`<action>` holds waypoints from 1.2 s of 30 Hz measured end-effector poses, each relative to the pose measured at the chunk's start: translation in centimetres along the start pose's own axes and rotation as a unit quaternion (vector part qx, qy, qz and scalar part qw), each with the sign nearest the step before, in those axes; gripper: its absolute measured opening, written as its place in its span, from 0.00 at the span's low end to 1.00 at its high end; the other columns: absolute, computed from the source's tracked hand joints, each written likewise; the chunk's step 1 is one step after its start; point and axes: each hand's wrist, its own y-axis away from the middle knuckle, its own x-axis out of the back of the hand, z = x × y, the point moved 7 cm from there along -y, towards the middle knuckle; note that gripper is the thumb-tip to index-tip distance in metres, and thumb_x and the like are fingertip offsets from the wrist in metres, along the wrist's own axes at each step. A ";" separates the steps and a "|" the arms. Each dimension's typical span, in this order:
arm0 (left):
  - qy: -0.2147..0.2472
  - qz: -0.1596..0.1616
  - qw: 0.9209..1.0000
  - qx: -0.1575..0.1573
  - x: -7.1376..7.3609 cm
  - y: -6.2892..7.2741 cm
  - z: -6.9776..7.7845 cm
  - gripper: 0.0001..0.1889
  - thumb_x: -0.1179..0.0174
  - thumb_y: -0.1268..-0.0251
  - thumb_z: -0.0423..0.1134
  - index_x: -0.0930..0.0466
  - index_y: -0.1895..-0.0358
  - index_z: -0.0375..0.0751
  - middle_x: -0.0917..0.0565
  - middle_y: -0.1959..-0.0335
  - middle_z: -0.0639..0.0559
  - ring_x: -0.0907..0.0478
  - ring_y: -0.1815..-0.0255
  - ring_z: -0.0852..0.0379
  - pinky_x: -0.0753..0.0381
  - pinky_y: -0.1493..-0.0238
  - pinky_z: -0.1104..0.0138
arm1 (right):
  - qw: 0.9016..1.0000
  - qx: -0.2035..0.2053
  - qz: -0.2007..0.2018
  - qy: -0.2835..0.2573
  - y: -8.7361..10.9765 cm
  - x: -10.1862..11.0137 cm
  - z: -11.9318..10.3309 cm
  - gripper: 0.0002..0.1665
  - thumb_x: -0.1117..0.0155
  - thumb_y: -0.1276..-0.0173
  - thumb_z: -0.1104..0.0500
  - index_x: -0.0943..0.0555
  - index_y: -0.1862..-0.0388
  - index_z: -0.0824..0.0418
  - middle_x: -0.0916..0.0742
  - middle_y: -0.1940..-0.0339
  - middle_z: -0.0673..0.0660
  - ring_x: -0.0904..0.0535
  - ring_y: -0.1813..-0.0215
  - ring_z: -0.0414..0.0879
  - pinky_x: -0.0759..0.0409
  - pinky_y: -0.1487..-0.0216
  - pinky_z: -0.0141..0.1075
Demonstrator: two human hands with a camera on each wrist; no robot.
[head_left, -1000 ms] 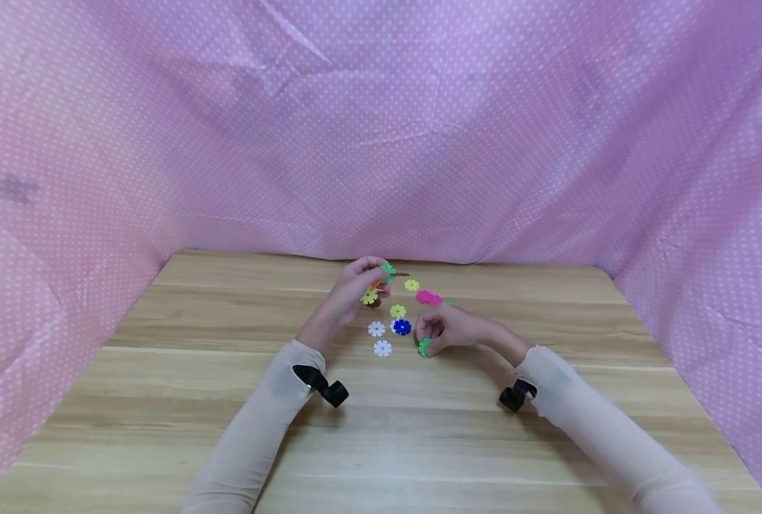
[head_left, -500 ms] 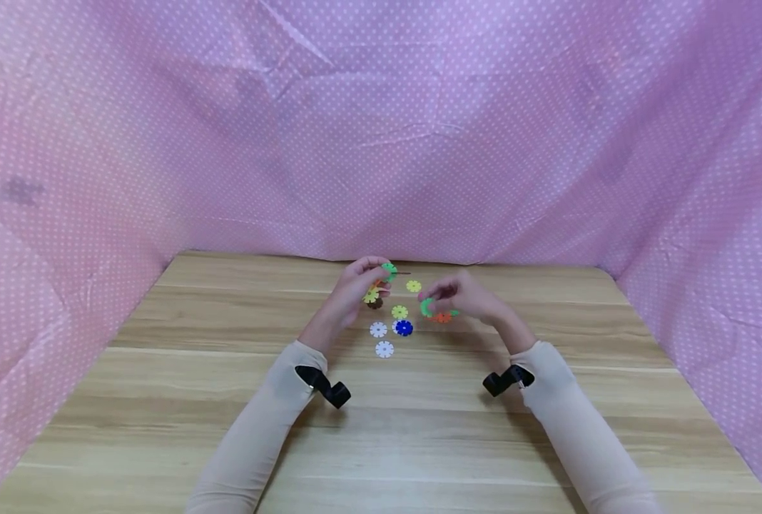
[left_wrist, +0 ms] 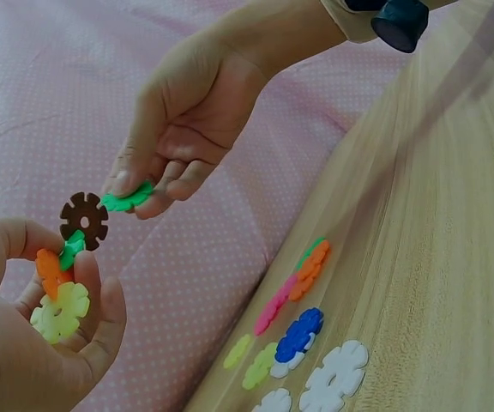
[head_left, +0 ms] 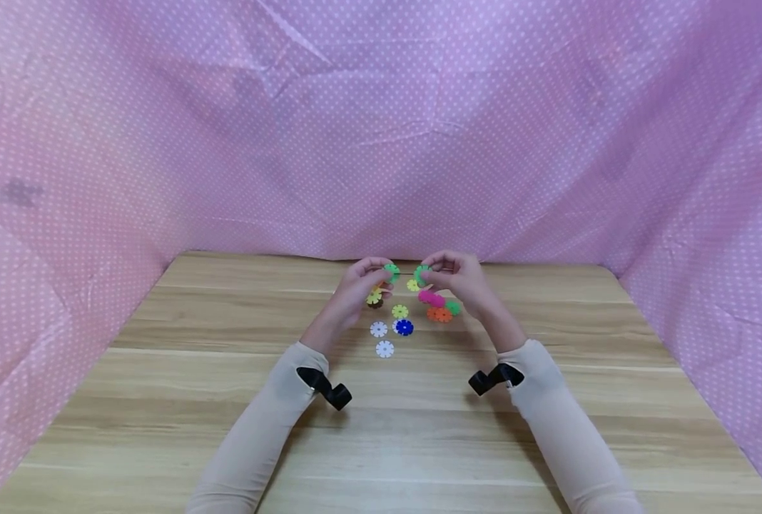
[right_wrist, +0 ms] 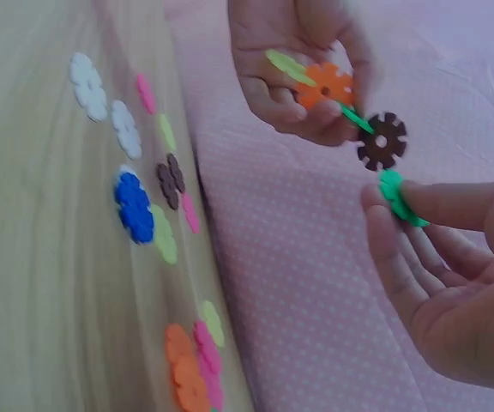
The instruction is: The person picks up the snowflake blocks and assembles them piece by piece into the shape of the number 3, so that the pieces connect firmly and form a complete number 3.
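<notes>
My left hand (head_left: pixel 353 289) holds a short chain of slotted plastic snowflake discs. In it a yellow disc (left_wrist: pixel 69 305), an orange disc (left_wrist: pixel 50 271), a green disc (left_wrist: pixel 73 250) and a brown disc (left_wrist: pixel 72 216) are linked, the brown one standing out at the end. My right hand (head_left: pixel 463 283) pinches a separate green disc (right_wrist: pixel 393 197) between thumb and fingers. That disc's edge is right at the rim of the brown disc in both wrist views. Both hands are raised over the far part of the table, facing each other.
On the wooden table (head_left: pixel 381 442) lie loose discs: white (head_left: pixel 384 349), blue (head_left: pixel 404 328), yellow (head_left: pixel 399 312), pink (head_left: pixel 431 298), orange (head_left: pixel 443 315), green (head_left: pixel 453 308) and brown (right_wrist: pixel 168 182). A pink dotted curtain (head_left: pixel 381 143) hangs behind the table's far edge.
My right hand has picked up the green disc from the right of the white and blue discs and carried it up and away, to the chain. The left hand has stayed nearly still.
</notes>
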 end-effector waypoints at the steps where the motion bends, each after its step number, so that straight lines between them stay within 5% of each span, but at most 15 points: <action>1: 0.000 0.002 1.000 0.000 0.1 0.0 0.0 0.08 0.43 0.27 0.32 0.23 0.49 0.38 0.18 0.63 0.56 0.21 0.63 0.58 0.15 0.48 0.57 | 1.000 0.002 0.005 -0.006 0.0 -0.1 0.0 0.15 0.32 0.31 0.67 0.22 0.49 0.75 0.12 0.66 0.50 0.12 0.62 0.45 0.11 0.57 0.38; 10: -0.002 0.008 1.000 -0.006 0.2 0.1 0.4 0.10 0.43 0.27 0.32 0.23 0.47 0.37 0.19 0.62 0.56 0.21 0.62 0.58 0.16 0.52 0.64 | 0.998 0.018 0.043 -0.037 -0.1 -0.4 0.1 0.14 0.33 0.30 0.67 0.23 0.50 0.74 0.13 0.67 0.48 0.13 0.66 0.40 0.11 0.60 0.35; 20: 0.004 0.019 1.000 -0.003 0.1 0.2 0.4 0.09 0.44 0.27 0.31 0.23 0.47 0.37 0.20 0.62 0.55 0.22 0.61 0.56 0.16 0.55 0.67 | 0.997 0.039 0.046 -0.042 0.1 -1.2 -0.2 0.15 0.33 0.30 0.66 0.22 0.50 0.75 0.12 0.67 0.48 0.12 0.66 0.43 0.10 0.57 0.43; 36: 0.050 0.061 0.997 0.016 -0.6 0.3 0.8 0.10 0.40 0.28 0.36 0.22 0.48 0.39 0.22 0.61 0.56 0.23 0.62 0.60 0.19 0.36 0.53 | 0.991 0.056 0.087 -0.080 0.1 -1.2 -0.3 0.13 0.32 0.31 0.67 0.22 0.52 0.74 0.11 0.71 0.46 0.12 0.69 0.40 0.10 0.61 0.37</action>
